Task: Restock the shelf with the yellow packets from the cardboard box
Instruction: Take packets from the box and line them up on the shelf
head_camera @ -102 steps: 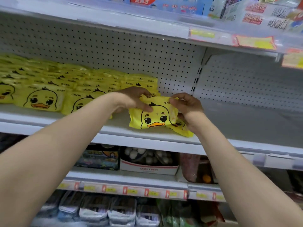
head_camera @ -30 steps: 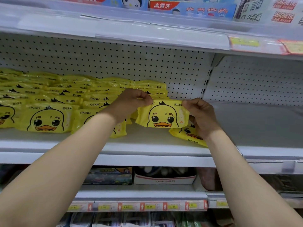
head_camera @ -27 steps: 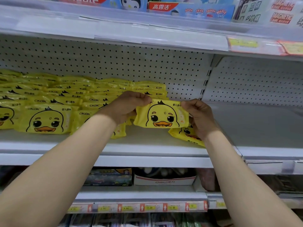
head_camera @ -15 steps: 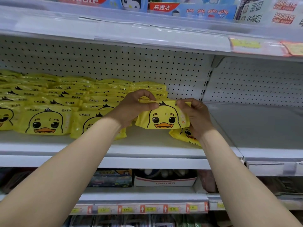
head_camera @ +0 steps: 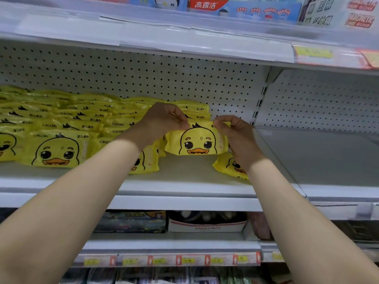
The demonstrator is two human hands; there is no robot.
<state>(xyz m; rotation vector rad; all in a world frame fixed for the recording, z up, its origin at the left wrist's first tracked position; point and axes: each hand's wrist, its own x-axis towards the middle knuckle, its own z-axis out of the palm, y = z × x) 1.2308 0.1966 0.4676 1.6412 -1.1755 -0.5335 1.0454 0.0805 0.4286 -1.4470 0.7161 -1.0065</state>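
While both bare arms reach up to the white metal shelf point(head_camera: 184, 182), the left hand point(head_camera: 164, 120) pinches the top left edge of a yellow plastic packet with a cartoon duck face point(head_camera: 198, 143), thumb and fingers curled on it. The right hand point(head_camera: 235, 134) pinches the top right edge the same way. Both hands are gripping, neither is open. The packet stands upright with the duck face toward the person and its bottom edge at the shelf board; I can't tell if it touches. It sits at the right end of the stocked rows, just in front of a short stack of same yellow packets point(head_camera: 194, 108) against the white pegboard back panel point(head_camera: 143, 78). A second loose yellow duck packet point(head_camera: 226, 167) lies tilted on the shelf under the right wrist, partly hidden. Left of the hands, rows of matching yellow duck packets point(head_camera: 55, 148) fill the shelf, front ones upright, others layered behind. Blue toothpaste boxes point(head_camera: 235, 9) sit on the shelf above. Below, a white carton with red print point(head_camera: 205, 227) sits beside flat colourful boxes point(head_camera: 131, 221), over a rail of yellow-and-red price labels point(head_camera: 174, 260).
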